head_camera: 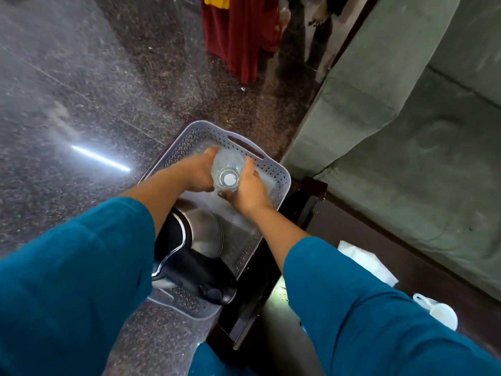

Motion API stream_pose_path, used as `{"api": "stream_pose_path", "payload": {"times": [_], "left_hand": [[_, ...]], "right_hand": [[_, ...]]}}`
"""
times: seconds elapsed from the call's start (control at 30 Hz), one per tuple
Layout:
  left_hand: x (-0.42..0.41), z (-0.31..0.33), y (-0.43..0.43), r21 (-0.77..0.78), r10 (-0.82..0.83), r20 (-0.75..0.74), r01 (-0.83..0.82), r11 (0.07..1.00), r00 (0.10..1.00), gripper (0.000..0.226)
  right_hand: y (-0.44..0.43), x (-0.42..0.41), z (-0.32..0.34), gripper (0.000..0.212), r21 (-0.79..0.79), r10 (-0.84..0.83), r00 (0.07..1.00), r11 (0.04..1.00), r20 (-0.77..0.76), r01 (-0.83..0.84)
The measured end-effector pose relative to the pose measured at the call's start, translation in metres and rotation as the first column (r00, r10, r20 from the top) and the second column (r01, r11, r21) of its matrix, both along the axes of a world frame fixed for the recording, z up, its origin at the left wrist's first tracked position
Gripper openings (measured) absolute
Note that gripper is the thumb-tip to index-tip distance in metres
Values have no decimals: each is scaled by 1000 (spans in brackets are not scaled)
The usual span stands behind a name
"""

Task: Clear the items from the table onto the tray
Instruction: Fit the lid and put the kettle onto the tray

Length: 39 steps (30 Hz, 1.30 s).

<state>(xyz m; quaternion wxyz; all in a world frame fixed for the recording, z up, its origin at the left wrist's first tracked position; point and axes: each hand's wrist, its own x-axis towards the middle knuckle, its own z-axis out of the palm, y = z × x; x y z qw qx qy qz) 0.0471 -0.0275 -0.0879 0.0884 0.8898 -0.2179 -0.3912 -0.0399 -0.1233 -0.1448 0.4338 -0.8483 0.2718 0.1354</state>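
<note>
Both hands hold a clear plastic bottle [227, 169] upright over the far end of the perforated grey tray [273, 169]: left hand [199, 172] at its 9 o'clock, right hand [248, 185] at 3 o'clock. Placing step; next, likely lower and release. A steel kettle [202, 240] already sits at the tray's 6 o'clock.

tray [273, 169]: perforated matt plastic | bottle [226, 165]: clear plastic | kettle [206, 234]: shiny metal | floor [108, 90]: glossy speckled stone
</note>
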Motion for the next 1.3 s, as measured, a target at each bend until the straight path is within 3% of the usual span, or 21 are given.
{"api": "stream_pose_path", "payload": {"times": [0.2,0.53,0.93,1.1,1.3], "left_hand": [[-4,17,4,-148,121,119,-103,984,986,66],[-84,92,-43,-209,6,197,37,977,980,70],[-318,109,-191,-382,-270,46,267,885,962,74],[-438,104,-272,-430,-471,-4,424,797,882,73],[-559,62,-312,-431,-603,-135,501,750,787,77]], "right_hand": [[-6,-8,18,90,40,-44,994,998,96,41],[-67,-96,96,81,78,-22,981,997,190,8],[-199,-374,144,83,1,-216,972,976,90,217],[-245,-516,151,76,-28,-447,891,892,83,450],[-263,-639,114,77,-29,-602,798,799,-31,601]]}}
